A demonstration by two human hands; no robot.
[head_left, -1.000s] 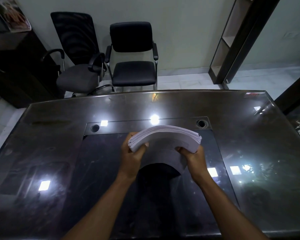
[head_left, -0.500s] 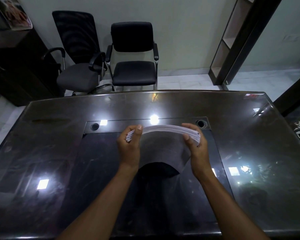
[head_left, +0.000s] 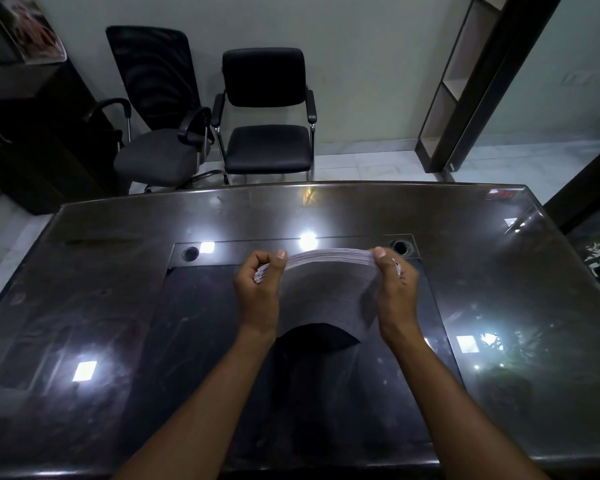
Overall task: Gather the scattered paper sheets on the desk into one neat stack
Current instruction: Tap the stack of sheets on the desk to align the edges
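Now | left hand (head_left: 257,296) and right hand (head_left: 394,292) grip paper stack (head_left: 326,292) ends | stack bowed above desk (head_left: 118,271)

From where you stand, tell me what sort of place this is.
Most likely a small office. A large dark glass-topped desk with round cable holes fills the view, two black armchairs for visitors stand against the wall beyond it, and both hands hold a thick stack of white paper.

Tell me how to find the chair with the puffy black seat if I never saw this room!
Look past the far edge of the dark glossy desk to the pale wall. Two chairs stand there side by side. Pick the right one, the black padded chair with shiny metal legs: its back is short and square, while the tall mesh-backed chair with a grey seat beside it is angled.
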